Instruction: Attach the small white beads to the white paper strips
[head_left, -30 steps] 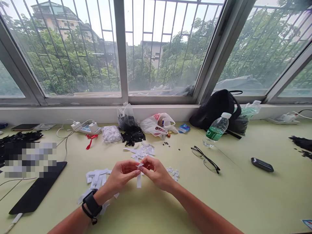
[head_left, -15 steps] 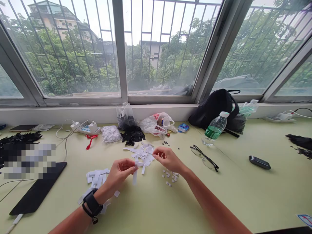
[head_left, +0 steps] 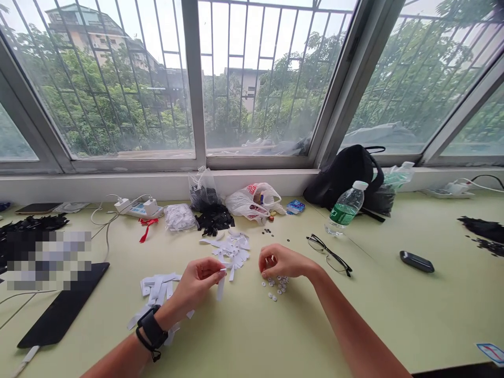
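L hand (head_left: 195, 283): thumb and fingers pressed together, pinching top end of a white label strip (head_left: 221, 287). Strip hangs down below the fingertips, slight tilt. R hand (head_left: 281, 261): fingers curled, tips pointing down right over a loose cluster of small white buttons (head_left: 274, 287). Can't tell if it's holding one. Black smartwatch (head_left: 152, 329) on L wrist, w/ a dark cord or band looped beside it.

Under/next to L hand: messy pile of white strips (head_left: 157, 291) on the pale green desk (head_left: 244, 336). Between the hands, further out: second tangle of white tags (head_left: 232, 252). Just past that: heap of black tags (head_left: 210, 220), few tiny dark buttons (head_left: 268, 232), clear bag w/ black items (head_left: 201, 191), white printed plastic bag (head_left: 253, 202), clear bag of white items (head_left: 180, 217).

Further L: power strip w/ 2 chargers (head_left: 137, 208), red ribbon (head_left: 145, 228), black flat pad (head_left: 63, 304). Further R: glasses (head_left: 329, 255), green-label water bottle (head_left: 345, 208), black backpack (head_left: 342, 176), dark handheld device (head_left: 416, 261). Barred window (head_left: 260, 79) along the back of the desk.
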